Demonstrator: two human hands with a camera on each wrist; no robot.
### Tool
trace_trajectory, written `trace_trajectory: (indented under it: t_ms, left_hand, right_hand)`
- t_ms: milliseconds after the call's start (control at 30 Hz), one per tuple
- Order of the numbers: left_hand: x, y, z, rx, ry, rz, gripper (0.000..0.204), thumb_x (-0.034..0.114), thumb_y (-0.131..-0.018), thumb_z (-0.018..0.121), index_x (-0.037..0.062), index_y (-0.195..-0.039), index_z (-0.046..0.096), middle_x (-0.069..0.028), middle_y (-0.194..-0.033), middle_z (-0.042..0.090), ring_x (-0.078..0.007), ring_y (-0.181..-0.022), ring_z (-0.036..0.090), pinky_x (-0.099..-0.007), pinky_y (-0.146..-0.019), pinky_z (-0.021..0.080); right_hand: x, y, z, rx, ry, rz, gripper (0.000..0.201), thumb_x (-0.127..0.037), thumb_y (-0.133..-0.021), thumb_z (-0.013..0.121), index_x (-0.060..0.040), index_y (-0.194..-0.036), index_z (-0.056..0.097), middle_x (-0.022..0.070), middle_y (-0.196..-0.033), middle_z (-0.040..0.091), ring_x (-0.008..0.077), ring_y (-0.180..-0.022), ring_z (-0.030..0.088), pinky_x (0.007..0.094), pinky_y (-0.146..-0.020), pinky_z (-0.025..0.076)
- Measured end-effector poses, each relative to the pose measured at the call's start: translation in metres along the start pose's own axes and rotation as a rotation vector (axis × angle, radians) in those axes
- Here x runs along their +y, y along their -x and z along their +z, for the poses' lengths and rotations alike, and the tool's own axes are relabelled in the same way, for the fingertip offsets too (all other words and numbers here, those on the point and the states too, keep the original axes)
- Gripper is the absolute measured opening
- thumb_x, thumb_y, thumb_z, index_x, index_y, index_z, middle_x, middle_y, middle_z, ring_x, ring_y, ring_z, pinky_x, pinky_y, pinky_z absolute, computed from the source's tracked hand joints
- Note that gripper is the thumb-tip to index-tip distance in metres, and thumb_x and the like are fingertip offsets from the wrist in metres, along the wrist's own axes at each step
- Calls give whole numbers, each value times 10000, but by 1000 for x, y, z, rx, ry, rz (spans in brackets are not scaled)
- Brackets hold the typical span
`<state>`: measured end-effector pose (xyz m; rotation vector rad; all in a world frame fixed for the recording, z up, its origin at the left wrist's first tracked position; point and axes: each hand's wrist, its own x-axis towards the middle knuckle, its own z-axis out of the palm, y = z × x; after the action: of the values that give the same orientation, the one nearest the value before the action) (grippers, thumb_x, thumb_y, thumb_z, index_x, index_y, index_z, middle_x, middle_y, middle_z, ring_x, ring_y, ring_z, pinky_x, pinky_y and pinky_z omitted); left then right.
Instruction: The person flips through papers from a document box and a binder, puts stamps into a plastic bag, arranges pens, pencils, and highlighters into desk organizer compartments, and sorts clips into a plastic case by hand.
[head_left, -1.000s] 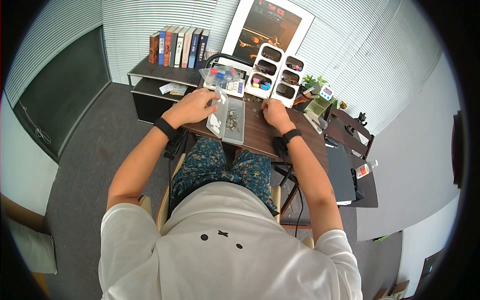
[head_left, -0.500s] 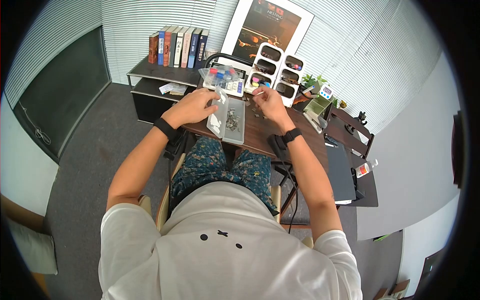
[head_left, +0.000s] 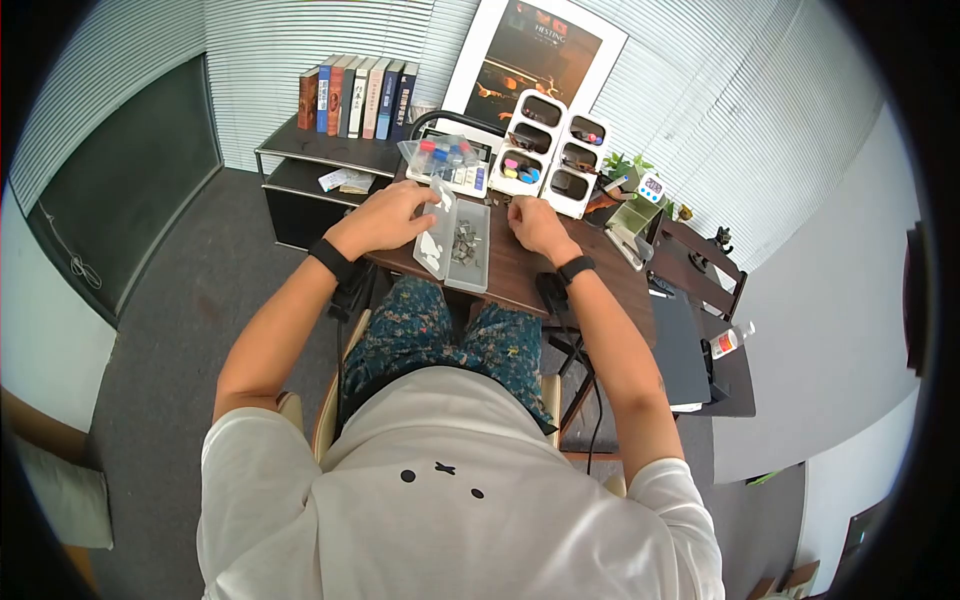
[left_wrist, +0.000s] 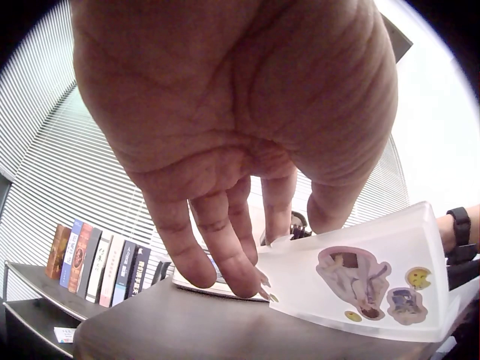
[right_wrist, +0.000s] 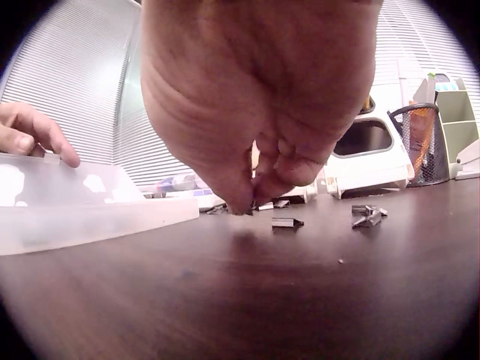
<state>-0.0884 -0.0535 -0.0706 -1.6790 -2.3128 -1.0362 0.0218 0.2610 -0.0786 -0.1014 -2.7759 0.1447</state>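
My left hand [head_left: 385, 215] rests its fingers over the edge of the upright lid [left_wrist: 360, 292] of a translucent plastic case [head_left: 468, 276]. Stickers show on that lid. Inside the case lies a pile of small silvery metal clips [head_left: 463, 242]. To the right of the case, my right hand [head_left: 540, 228] is low over the dark table, thumb and fingertips together. In the right wrist view they pinch a small dark metal clip [right_wrist: 250, 212], mostly hidden by the fingertips. Other loose clips [right_wrist: 286, 223] lie close by on the wood, with a few more [right_wrist: 368, 216] farther right.
Behind the hands stand white organizers [head_left: 520, 170] with open compartments. A clear bag with red and blue caps [head_left: 440, 155] lies behind the case. At the right are a black mesh pen cup [right_wrist: 427, 146] and a green holder [head_left: 630, 215]. Books [head_left: 360, 95] fill the shelf at left.
My right hand rose toward the white organizer half a second ago, then came back down and nearer to the table, fingertips together. The left hand stays at the lid.
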Motion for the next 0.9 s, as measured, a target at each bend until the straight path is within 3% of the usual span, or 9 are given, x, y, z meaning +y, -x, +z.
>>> trace_trajectory:
  t_ms: [67, 167, 233, 300, 433, 733, 767, 833, 900]
  left_hand:
    - [-4, 2, 0, 22, 2, 7, 397, 262, -1010, 688, 12, -1319, 675, -198, -1118, 646, -314, -950, 686, -418, -880, 539]
    - [-3, -1, 0, 11, -3, 45, 395, 263, -1009, 688, 16, -1317, 678, -191, -1097, 643, -313, -945, 687, -420, -880, 537]
    - [-2, 1, -1, -1, 15, 6, 393, 268, -1013, 683, 22, -1319, 678, -190, -1109, 643, -311, -938, 690, -419, -883, 537]
    - [-3, 3, -1, 7, -2, 14, 393, 268, -1014, 682, 23, -1322, 677, -190, -1123, 643, -310, -939, 693, -418, -887, 539]
    - [-5, 1, 3, 12, 10, 13, 394, 274, -1018, 680, 27, -1324, 677, -184, -1135, 637, -305, -923, 687, -417, -881, 538]
    - [-1, 2, -1, -10, 23, -9, 405, 281, -1012, 685, 22, -1324, 678, -193, -1130, 645, -299, -952, 677, -414, -876, 536]
    - [1, 2, -1, -7, 22, -9, 405, 281, -1012, 685, 22, -1324, 678, -193, -1130, 645, -299, -952, 677, -414, -876, 536]
    - [2, 2, -1, 9, 37, -25, 421, 292, -983, 693, 10, -1295, 690, -241, -1198, 679, -409, -1164, 637, -484, -1013, 507]
    - [3, 3, -4, -13, 38, -39, 420, 289, -984, 690, 7, -1295, 689, -246, -1211, 679, -410, -1176, 636, -484, -1022, 506]
  right_hand:
    - [-18, -1, -15, 74, -322, 115, 51, -35, -866, 726, 9, -889, 718, 214, -842, 741, 376, -831, 741, 437, -795, 581]
    - [-39, -3, -28, 149, -531, 145, 74, -47, -890, 722, 2, -945, 715, 200, -886, 752, 345, -829, 741, 413, -783, 570]
    - [-40, 4, -35, 99, -461, 156, 137, -79, -900, 728, -11, -1019, 723, 204, -949, 766, 374, -881, 744, 445, -815, 580]
    - [-25, 10, -33, -18, 20, 63, 152, -95, -899, 726, -19, -1031, 732, 218, -958, 766, 409, -933, 741, 487, -847, 588]
    - [-16, 31, -28, -81, 145, 103, 116, -64, -880, 695, -20, -976, 744, 242, -979, 759, 430, -986, 731, 521, -876, 588]
    - [10, 17, 2, -32, 166, -8, 130, 29, -816, 644, -24, -891, 736, 263, -902, 742, 454, -909, 727, 518, -859, 588]
    - [5, 17, -2, -6, 97, 1, 72, 7, -824, 679, -11, -878, 722, 235, -882, 744, 430, -880, 729, 495, -825, 582]
    - [-12, 11, -16, 19, 27, 3, 37, -15, -831, 713, 2, -864, 708, 206, -862, 745, 405, -851, 731, 472, -791, 576]
    - [-32, 11, -33, 58, -417, 76, 99, -57, -846, 711, 1, -925, 718, 229, -891, 752, 424, -894, 737, 483, -812, 589]
